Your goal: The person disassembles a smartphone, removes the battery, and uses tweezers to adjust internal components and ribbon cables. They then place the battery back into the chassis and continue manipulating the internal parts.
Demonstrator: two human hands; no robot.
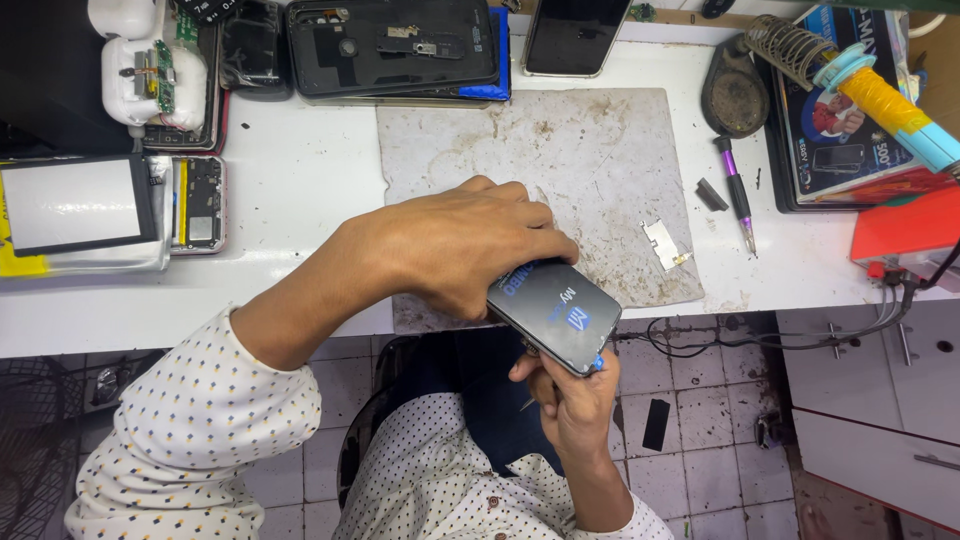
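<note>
My left hand (455,245) grips a dark smartphone (555,312) from above, at the near edge of the worn grey work mat (590,170). The phone sticks out past the counter edge, tilted. My right hand (570,395) comes up from below the counter and holds a small blue-tipped tool (597,363) against the phone's near edge. A small metal shield plate (663,243) lies on the mat to the right of the phone.
A purple-handled screwdriver (735,190) and a soldering iron with yellow and blue handle (885,105) lie right of the mat. Opened phones and back covers (390,45) crowd the counter's far side; more phone parts (195,200) lie at left. Tiled floor lies below.
</note>
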